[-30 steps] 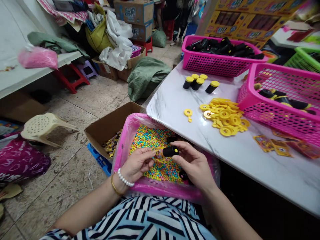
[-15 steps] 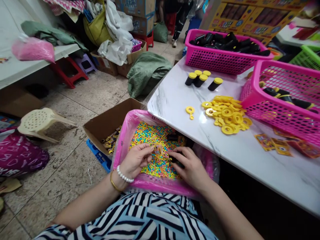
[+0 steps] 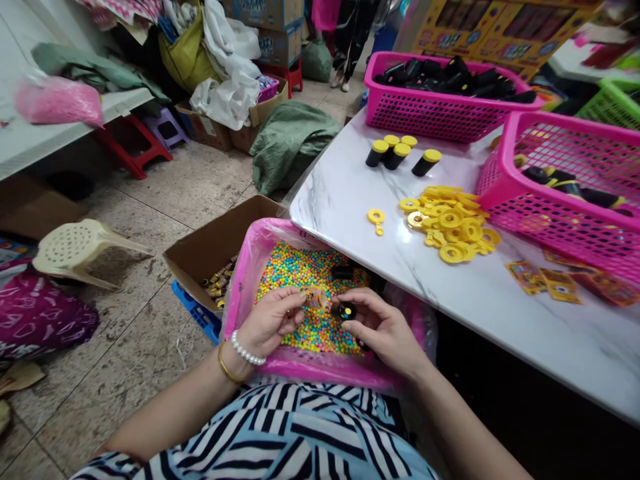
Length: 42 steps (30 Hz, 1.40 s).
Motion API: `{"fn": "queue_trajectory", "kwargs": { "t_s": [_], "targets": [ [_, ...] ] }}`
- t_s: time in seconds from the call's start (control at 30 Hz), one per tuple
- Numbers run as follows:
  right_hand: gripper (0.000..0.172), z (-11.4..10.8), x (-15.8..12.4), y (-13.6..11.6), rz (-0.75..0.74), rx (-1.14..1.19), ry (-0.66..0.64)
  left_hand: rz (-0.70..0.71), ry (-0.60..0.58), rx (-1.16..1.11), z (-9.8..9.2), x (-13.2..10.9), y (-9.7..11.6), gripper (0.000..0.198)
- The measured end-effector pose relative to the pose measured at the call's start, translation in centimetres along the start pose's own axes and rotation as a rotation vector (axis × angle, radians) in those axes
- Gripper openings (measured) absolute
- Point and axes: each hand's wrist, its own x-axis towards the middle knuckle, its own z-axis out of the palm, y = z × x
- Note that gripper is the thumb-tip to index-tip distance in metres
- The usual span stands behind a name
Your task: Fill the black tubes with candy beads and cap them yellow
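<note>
My left hand pinches a small printed packet between thumb and fingers, above the bed of pastel candy beads. These beads fill a pink-lined tray. My right hand grips a black tube with its yellow end facing up. The tube and packet are close together but apart. Another black tube lies on the beads, and a dark piece is partly hidden by my right hand.
On the marble table are yellow rings, yellow-capped black tubes, and printed cards. Pink baskets hold more tubes. A cardboard box stands left of the tray, beside a low plastic stool.
My right hand has turned the black tube so its yellow end faces up, and it has moved closer to the packet. My left hand still holds the packet. The view has shifted slightly.
</note>
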Motion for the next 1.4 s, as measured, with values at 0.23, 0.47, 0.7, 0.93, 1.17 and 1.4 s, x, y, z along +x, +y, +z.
{"fn": "queue_trajectory", "kwargs": {
  "t_s": [0.23,0.47,0.7,0.93,1.17,1.4],
  "targets": [
    [0.038,0.4,0.1,-0.9,0.137,0.111,0.089,-0.013,0.012,-0.004,0.1,0.0,0.1,0.042],
    [0.038,1.4,0.8,-2.0,0.115,0.27,0.176,-0.073,-0.046,-0.082,0.0,0.1,-0.1,0.035],
    [0.036,2.3,1.4,-1.9,0.145,0.295,0.256,-0.111,-0.017,-0.234,0.5,-0.2,0.5,0.025],
    [0.036,2.7,1.1,-2.2,0.144,0.368,0.241,-0.082,-0.02,-0.227,0.6,-0.1,0.1,0.029],
    [0.033,3.0,1.2,-3.1,0.095,0.236,0.211,-0.049,-0.043,-0.198,0.8,-0.2,-0.2,0.036],
    [0.029,2.9,0.5,-3.3,0.05,0.163,0.214,0.012,-0.045,-0.05,1.0,-0.3,-0.4,0.043]
  ]
}}
